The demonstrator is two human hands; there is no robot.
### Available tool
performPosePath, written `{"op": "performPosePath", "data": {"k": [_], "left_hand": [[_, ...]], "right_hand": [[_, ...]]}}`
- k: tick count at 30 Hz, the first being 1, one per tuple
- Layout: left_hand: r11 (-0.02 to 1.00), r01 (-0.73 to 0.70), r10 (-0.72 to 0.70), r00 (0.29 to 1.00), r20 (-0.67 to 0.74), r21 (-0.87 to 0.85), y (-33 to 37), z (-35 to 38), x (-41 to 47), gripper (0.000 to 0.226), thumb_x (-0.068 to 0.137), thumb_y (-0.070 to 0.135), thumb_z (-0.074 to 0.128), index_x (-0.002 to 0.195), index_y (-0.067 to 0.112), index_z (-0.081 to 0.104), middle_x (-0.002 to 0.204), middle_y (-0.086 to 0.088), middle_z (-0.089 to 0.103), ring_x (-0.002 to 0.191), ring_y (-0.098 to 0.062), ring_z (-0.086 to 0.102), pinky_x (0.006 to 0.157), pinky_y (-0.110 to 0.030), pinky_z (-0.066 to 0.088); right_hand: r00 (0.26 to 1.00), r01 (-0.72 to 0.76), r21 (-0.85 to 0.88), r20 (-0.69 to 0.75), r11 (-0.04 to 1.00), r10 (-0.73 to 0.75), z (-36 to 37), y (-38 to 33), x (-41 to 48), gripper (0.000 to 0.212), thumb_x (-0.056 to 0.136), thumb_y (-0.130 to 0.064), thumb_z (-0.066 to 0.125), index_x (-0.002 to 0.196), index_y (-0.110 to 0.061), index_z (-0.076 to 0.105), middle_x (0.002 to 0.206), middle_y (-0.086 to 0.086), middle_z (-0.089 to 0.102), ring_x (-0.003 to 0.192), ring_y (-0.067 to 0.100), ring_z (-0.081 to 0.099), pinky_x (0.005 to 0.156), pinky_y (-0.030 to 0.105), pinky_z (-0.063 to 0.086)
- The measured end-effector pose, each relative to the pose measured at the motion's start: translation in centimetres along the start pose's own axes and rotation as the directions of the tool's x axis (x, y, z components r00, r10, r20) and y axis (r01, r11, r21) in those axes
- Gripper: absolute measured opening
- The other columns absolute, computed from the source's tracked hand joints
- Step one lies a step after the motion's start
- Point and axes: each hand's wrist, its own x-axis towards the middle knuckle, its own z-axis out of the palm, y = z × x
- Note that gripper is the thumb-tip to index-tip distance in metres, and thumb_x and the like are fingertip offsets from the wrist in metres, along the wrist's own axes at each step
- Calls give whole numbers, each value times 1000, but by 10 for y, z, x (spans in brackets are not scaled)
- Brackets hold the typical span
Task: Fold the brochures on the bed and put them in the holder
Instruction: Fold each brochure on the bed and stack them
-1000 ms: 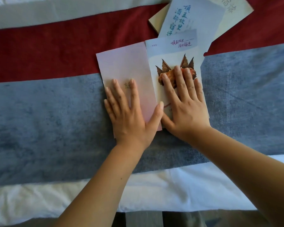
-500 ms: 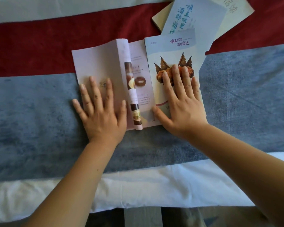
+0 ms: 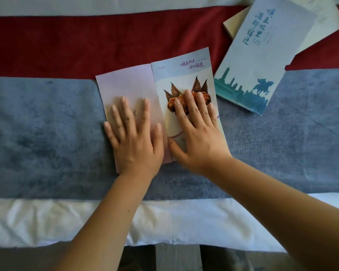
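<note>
A brochure (image 3: 176, 75) lies on the bed with two panels showing: a pale pink panel on the left and a panel with a food picture on the right. My left hand (image 3: 134, 137) presses flat on the pink panel, fingers spread. My right hand (image 3: 196, 133) presses flat on the picture panel, fingers straight over the food photo. A second, blue brochure (image 3: 260, 55) with a skyline and rider print lies folded at the upper right, resting on a cream holder (image 3: 231, 26) that shows only at its edges.
The bed cover (image 3: 47, 133) has a red band at the back and a blue-grey band under the brochures. White sheet (image 3: 86, 218) runs along the near edge. Beyond that edge, floor shows at the bottom.
Half a second ago the left panel was pulled open to the left, showing inner pages. Now my left hand has pushed it back shut beside the picture panel. The view has shifted left.
</note>
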Motion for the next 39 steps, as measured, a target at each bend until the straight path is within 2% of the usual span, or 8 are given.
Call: {"op": "performPosePath", "data": {"k": [7,12,15,17,23,29,34,39], "left_hand": [[997,-52,56,994,-88,54,-19,12,5,65,106,56,23,165,33,6,172,-14,-1,159,-38,-2,125,-63,3],[997,-38,46,990,-130,66,-20,22,6,69,106,58,30,164,36,2,172,-14,-1,159,-38,-1,125,-64,6],[997,-34,44,986,-160,64,-18,24,7,65,107,59,23,164,36,3,172,-15,2,158,-39,2,124,-64,8],[997,-42,53,983,-176,64,-18,26,7,64,107,58,18,165,35,5,172,-16,4,158,-39,3,124,-64,8],[997,-53,62,984,-168,61,-19,25,8,63,106,56,17,165,35,6,172,-15,2,158,-40,2,123,-65,8],[995,-64,70,995,-73,79,-16,14,7,65,105,54,14,165,34,-2,172,-17,-7,158,-42,-4,123,-66,4],[995,-52,53,999,-14,80,-12,3,4,71,102,56,16,166,25,3,170,-22,-8,156,-46,-7,124,-65,-2],[999,-21,21,1000,-1,32,10,-2,9,90,97,69,23,164,10,9,170,-22,-7,157,-41,-10,125,-56,-11]], "right_hand": [[991,-112,43,-67,993,114,3,-27,6,89,93,-59,51,165,-16,21,174,10,-1,160,30,-10,127,52,-9],[979,1,68,-202,998,13,-6,-38,9,82,77,-27,67,155,-12,47,168,19,25,158,38,14,126,61,3],[949,106,-17,-296,994,-106,-11,-42,11,54,82,-16,54,134,-11,67,159,16,45,153,42,30,123,67,12],[964,122,-123,-220,985,-147,-18,-43,9,46,85,-20,38,115,-12,72,157,12,48,152,45,30,125,65,4],[998,60,-387,-4,920,-66,-39,-57,8,48,94,-30,36,130,-14,63,170,14,21,157,45,6,120,60,-19],[1000,-29,-521,-8,853,29,-58,-54,1,64,100,-21,31,161,-6,20,168,14,-28,151,36,-31,113,59,-31],[988,-149,-620,-62,770,141,-78,-39,-7,71,102,-18,22,158,8,-11,166,21,-28,147,38,-37,112,64,-29],[926,-234,-645,79,728,368,-87,-5,-7,79,99,-42,21,160,6,5,169,28,-5,149,47,-34,103,67,-37]]}}
